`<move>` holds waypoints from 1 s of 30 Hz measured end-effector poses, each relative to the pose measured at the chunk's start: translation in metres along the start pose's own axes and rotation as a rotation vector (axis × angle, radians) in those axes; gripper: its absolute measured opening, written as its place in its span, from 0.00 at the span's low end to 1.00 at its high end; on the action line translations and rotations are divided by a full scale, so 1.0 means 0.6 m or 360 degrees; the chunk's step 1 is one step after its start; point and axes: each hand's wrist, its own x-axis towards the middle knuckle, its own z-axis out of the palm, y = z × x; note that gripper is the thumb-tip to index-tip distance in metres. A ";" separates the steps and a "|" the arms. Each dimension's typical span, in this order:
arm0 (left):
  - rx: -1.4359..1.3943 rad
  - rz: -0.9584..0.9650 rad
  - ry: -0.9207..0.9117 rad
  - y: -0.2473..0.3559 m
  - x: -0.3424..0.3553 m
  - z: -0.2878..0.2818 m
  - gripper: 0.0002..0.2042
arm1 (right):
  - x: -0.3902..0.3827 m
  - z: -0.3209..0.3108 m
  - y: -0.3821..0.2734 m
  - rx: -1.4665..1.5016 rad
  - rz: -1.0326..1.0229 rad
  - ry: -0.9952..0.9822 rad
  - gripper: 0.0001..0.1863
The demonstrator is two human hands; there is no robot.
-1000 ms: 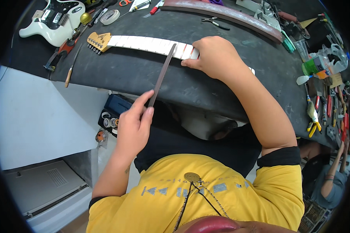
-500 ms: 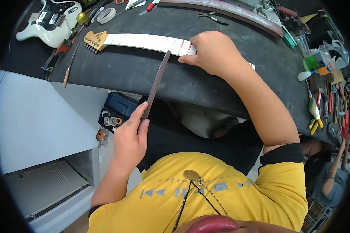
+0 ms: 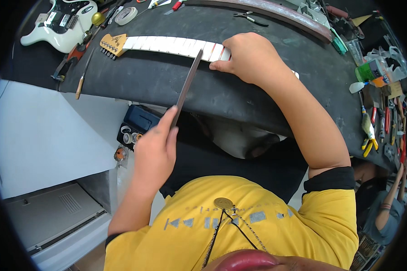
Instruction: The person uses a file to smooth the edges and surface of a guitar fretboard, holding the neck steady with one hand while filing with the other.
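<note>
A guitar neck point(image 3: 167, 45) lies across the dark bench, its fretboard covered in white strips between the frets. Its light wood headstock point(image 3: 113, 43) with tuners points left. My right hand point(image 3: 253, 58) is closed around the neck's right part, thumb on the near edge and fingers over the far side; a white end shows beyond my forearm. Gripped in my left hand point(image 3: 154, 151) is a long, slim grey file point(image 3: 188, 84). It slants up over the bench's near edge, and its tip rests at the fretboard, left of two red lines.
A white guitar body point(image 3: 56, 27), a tape roll point(image 3: 125, 16) and a wooden-handled tool point(image 3: 81, 83) lie at left. Pliers point(image 3: 252, 19) and a long reddish-brown bar point(image 3: 276, 13) sit behind. Yellow-handled pliers point(image 3: 369, 140) lie right, near another person point(image 3: 384, 217). A toolbox point(image 3: 140, 119) stands below the bench.
My left hand and the file have moved forward and slightly right, bringing the tip farther over the fretboard. My right hand keeps its hold on the neck. The view has shifted slightly.
</note>
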 end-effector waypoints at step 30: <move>0.0203 0.0063 0.0074 0.035 0.113 0.027 0.22 | -0.006 -0.003 0.006 0.0017 -0.0036 0.0033 0.31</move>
